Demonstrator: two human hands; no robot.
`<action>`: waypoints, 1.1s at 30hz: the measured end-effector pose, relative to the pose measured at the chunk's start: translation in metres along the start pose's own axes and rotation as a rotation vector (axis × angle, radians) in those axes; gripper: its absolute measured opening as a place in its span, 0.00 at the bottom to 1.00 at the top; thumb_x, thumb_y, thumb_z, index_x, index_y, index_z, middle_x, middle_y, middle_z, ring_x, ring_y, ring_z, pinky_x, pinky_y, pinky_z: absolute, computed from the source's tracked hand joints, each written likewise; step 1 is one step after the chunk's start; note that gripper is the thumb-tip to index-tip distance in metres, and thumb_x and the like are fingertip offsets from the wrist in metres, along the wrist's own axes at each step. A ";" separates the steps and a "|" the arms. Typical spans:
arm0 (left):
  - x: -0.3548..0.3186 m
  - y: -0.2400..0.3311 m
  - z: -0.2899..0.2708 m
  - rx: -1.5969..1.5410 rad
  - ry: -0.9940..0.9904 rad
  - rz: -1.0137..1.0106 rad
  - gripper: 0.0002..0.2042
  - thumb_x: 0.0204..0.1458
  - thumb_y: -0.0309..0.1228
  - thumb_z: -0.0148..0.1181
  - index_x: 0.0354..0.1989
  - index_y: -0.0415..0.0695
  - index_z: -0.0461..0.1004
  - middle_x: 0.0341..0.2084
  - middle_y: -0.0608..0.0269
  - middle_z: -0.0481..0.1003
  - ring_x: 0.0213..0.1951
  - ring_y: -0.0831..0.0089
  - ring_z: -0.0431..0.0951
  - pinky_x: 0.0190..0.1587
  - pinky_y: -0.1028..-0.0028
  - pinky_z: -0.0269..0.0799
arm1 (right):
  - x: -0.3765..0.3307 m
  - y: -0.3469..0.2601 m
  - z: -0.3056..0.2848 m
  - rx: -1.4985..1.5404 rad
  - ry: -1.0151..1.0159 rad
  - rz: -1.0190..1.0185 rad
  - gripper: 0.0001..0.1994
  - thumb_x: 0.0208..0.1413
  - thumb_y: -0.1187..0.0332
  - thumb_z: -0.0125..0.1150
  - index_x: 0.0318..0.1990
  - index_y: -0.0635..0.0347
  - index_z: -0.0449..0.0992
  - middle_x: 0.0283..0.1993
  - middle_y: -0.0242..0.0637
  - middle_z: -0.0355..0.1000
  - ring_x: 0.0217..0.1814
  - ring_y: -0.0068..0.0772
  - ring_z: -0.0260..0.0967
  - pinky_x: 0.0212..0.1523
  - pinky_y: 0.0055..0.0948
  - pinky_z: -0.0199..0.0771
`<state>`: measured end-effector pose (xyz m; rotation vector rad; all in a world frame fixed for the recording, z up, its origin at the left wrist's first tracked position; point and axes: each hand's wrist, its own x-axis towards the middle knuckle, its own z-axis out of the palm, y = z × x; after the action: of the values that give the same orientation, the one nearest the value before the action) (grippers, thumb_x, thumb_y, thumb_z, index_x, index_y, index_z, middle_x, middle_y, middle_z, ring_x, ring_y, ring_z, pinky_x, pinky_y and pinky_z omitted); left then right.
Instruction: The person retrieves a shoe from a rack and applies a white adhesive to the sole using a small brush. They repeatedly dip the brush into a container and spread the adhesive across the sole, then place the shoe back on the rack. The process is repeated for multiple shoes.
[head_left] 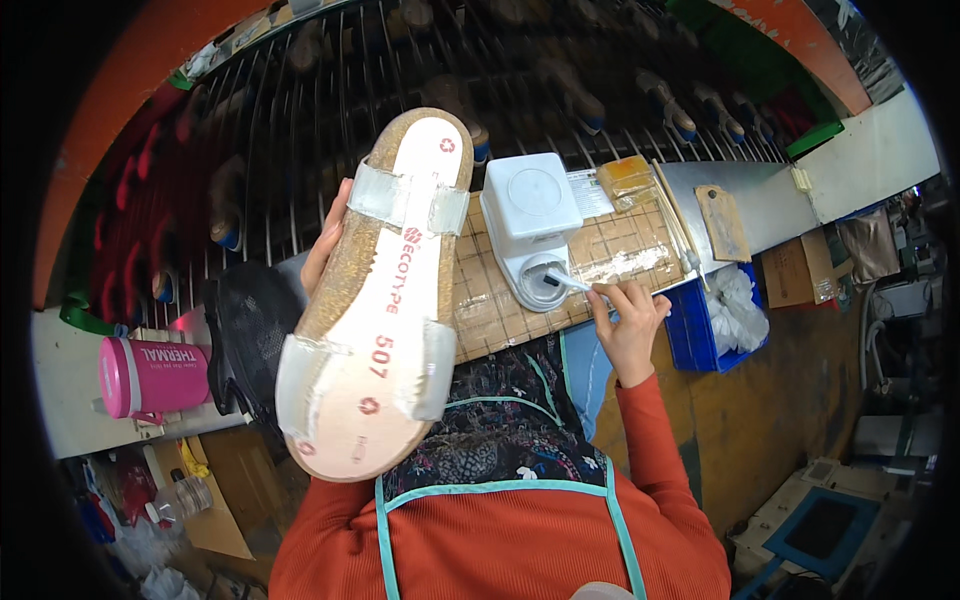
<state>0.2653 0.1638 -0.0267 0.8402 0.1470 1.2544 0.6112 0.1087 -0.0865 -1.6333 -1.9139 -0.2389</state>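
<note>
My left hand (325, 245) grips a shoe bottom (385, 310) by its left edge and holds it up. Its broad face is pale with red print, cork shows along the side, and whitish strap ends are folded over onto it in two places. Most of the fingers are behind it. Between the fingertips of my right hand (631, 322) is the handle of a small brush (568, 281). The dark tip of the brush dips into the round cup (541, 292) at the front of a white, box-shaped dispenser (532, 195).
The dispenser stands on a taped cardboard sheet (625, 245). On it are an amber block (627, 180) and thin sticks. A blue bin (695, 325) with white plastic is at the right, a pink jug (145, 378) at the left. Beyond runs a rack (350, 60) carrying several shoe parts.
</note>
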 end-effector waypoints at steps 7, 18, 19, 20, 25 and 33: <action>-0.017 -0.009 0.009 0.214 0.198 0.264 0.26 0.63 0.41 0.38 0.70 0.52 0.50 0.69 0.60 0.52 0.65 0.68 0.62 0.62 0.67 0.66 | 0.008 -0.005 0.002 -0.089 -0.011 -0.135 0.03 0.48 0.64 0.68 0.31 0.47 0.81 0.27 0.26 0.68 0.31 0.27 0.64 0.40 0.36 0.49; -0.012 -0.048 0.001 1.336 0.423 0.938 0.23 0.52 0.34 0.61 0.57 0.45 0.66 0.61 0.46 0.63 0.62 0.52 0.65 0.60 0.57 0.66 | 0.002 0.016 0.004 0.914 -0.619 0.675 0.12 0.61 0.61 0.59 0.32 0.60 0.79 0.22 0.27 0.70 0.25 0.13 0.60 0.28 0.18 0.56; -0.010 -0.055 -0.005 1.425 0.393 1.015 0.23 0.50 0.33 0.64 0.55 0.44 0.68 0.60 0.45 0.64 0.62 0.50 0.65 0.60 0.55 0.66 | 0.004 0.013 0.002 0.993 -0.641 0.716 0.11 0.61 0.61 0.59 0.32 0.60 0.79 0.23 0.27 0.70 0.25 0.13 0.60 0.29 0.17 0.57; -0.009 -0.060 -0.010 1.512 0.368 1.050 0.23 0.49 0.31 0.67 0.54 0.44 0.70 0.59 0.43 0.66 0.62 0.47 0.65 0.60 0.54 0.65 | 0.007 0.007 0.001 1.027 -0.667 0.794 0.11 0.60 0.62 0.59 0.33 0.59 0.79 0.23 0.27 0.71 0.26 0.14 0.61 0.30 0.17 0.57; -0.003 -0.070 -0.013 1.575 0.337 1.011 0.19 0.46 0.34 0.68 0.47 0.47 0.76 0.53 0.48 0.73 0.57 0.44 0.70 0.61 0.49 0.62 | 0.036 -0.050 -0.021 0.639 0.024 0.207 0.06 0.46 0.72 0.70 0.34 0.60 0.83 0.30 0.35 0.75 0.30 0.31 0.68 0.38 0.27 0.63; -0.004 -0.052 0.005 1.662 0.282 1.028 0.16 0.45 0.28 0.66 0.46 0.51 0.77 0.53 0.54 0.74 0.57 0.45 0.70 0.61 0.44 0.60 | 0.060 -0.123 -0.024 0.912 0.145 0.103 0.08 0.47 0.76 0.70 0.37 0.63 0.83 0.40 0.36 0.68 0.32 0.20 0.65 0.28 0.17 0.67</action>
<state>0.3070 0.1549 -0.0566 2.3249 1.2194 2.1417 0.4997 0.1196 -0.0046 -1.0383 -1.4702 0.4849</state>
